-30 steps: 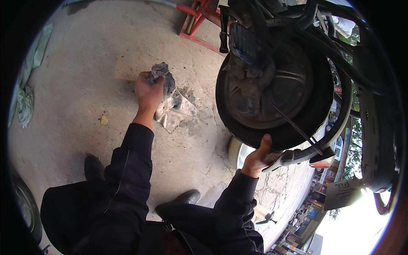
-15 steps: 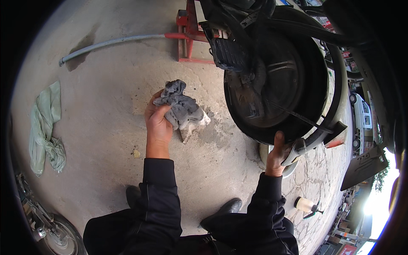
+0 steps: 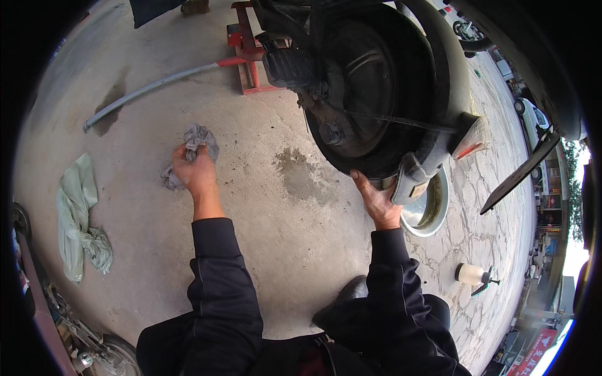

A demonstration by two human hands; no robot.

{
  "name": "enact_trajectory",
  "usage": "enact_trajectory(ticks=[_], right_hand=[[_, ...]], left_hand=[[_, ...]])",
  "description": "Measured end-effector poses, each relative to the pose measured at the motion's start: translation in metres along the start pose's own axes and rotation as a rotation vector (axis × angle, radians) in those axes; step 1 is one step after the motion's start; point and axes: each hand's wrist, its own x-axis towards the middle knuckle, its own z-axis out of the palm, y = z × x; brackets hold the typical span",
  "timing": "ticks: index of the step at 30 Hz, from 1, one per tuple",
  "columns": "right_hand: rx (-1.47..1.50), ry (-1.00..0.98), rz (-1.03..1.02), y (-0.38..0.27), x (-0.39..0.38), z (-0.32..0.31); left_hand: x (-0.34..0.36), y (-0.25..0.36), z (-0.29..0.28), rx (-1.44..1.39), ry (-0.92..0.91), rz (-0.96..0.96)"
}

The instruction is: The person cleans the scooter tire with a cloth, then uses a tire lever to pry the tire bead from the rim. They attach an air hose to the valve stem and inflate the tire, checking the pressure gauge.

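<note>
My left hand (image 3: pixel 195 172) is closed round a crumpled grey rag (image 3: pixel 202 139), held out to the left above the concrete floor. Folds of cloth stick out on both sides of the fingers. At the right, my right hand (image 3: pixel 378 203) grips the lower edge of a black tyre (image 3: pixel 392 164) on a raised wheel. Its thumb lies along the near side. The fingers are partly hidden behind the tip of a grey mudguard (image 3: pixel 417 178) that curves round the wheel. A dark, ridged pedal-like part (image 3: pixel 288 67) sits left of the wheel.
A red stand (image 3: pixel 251 69) with a long grey bar (image 3: pixel 157 84) is at the upper left. A round metal basin (image 3: pixel 442 207) sits below the mudguard, near a spray bottle (image 3: pixel 471 274). Pale green sheeting (image 3: pixel 76 213) lies far left, above a motorcycle wheel (image 3: pixel 116 358). A damp patch (image 3: pixel 304 175) marks the floor.
My left hand has moved left with the rag, away from the wheel, and the damp patch is uncovered. My right hand stays at the tyre. The view has shifted, showing more of the basin.
</note>
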Motion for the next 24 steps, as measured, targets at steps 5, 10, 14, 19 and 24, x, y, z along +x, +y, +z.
enact_trajectory(ticks=[5,10,14,19,24], right_hand=[[-0.02,0.083,-0.112,-0.008,-0.003,0.009],[0.183,0.033,0.086,-0.01,0.002,0.005],[0.067,0.134,-0.065,-0.008,0.009,-0.006],[0.053,0.186,-0.122,-0.005,0.014,-0.007],[0.141,0.12,-0.028,-0.006,0.01,-0.004]], left_hand=[[-0.017,-0.039,0.006,0.453,-0.18,0.111],[-0.044,-0.044,0.011,0.399,-0.3,0.09],[-0.075,-0.035,0.02,0.422,-0.364,0.149],[-0.098,-0.027,0.031,0.393,-0.534,0.029],[-0.107,-0.012,0.035,0.526,-0.747,-0.008]])
